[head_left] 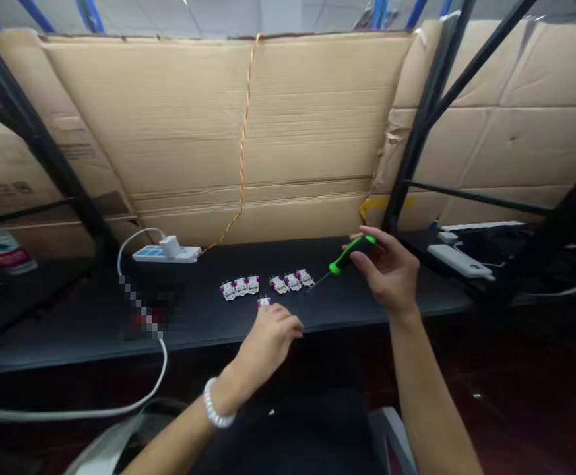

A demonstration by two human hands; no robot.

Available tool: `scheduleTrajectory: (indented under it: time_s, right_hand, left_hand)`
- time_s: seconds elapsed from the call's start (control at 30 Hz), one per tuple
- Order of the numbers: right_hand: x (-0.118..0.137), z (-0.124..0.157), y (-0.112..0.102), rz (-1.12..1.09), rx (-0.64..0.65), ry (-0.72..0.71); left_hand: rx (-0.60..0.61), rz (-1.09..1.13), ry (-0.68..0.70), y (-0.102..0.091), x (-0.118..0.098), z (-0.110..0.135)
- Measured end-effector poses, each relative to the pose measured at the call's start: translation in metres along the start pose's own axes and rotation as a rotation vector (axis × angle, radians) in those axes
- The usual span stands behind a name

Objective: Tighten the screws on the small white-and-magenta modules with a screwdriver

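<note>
My right hand is closed around the green and black handle of a screwdriver. Its thin shaft slants down to the left, the tip close to the rightmost of several small white and purple parts. These parts stand on the black table in a left group and a right group. Below them, near the front edge, my left hand has its fingers bent onto one more white and purple part. The fingertips are largely hidden behind the hand. A white beaded bracelet circles the left wrist.
A white power strip with a plugged-in adapter lies at the back left of the black table. Its white cable loops over the front edge. Cardboard walls the back, with black metal posts at both sides. A bottle stands far left.
</note>
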State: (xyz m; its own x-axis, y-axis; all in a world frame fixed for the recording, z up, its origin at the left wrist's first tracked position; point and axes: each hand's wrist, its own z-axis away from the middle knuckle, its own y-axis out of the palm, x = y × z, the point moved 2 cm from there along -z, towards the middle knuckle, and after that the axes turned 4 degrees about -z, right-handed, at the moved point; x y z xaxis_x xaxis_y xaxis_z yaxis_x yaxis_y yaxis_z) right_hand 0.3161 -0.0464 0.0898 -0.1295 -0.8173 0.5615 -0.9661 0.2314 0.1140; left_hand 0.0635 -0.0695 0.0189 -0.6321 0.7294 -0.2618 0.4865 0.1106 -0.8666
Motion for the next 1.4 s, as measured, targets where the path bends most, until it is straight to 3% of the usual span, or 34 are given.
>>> scheduleTrajectory:
  time_s: [0.2,0.43,0.9,1.07,1.23,1.4]
  right_hand:
    - [-0.001,-0.001,0.002,-0.012,-0.001,-0.006]
    - [-0.003,0.001,0.007,-0.042,0.040,-0.008]
    - [-0.002,0.002,0.010,-0.035,0.060,-0.006]
    - [-0.004,0.003,0.010,-0.046,0.074,-0.004]
    - [-0.002,0.003,0.009,-0.035,0.072,-0.012]
    - [-0.002,0.003,0.008,-0.030,0.071,-0.005]
  left_hand:
    - [-0.058,0.129,-0.093,-0.034,0.046,-0.005]
    - [-0.067,0.120,-0.039,-0.038,0.066,-0.004]
    - [-0.013,0.007,0.071,-0.025,0.071,-0.003]
    - [-0.026,-0.058,0.169,-0.025,0.050,0.000]
    - [-0.039,-0.062,0.235,-0.003,0.018,0.014]
    - [-0.143,-0.052,0.199,0.021,0.020,0.024]
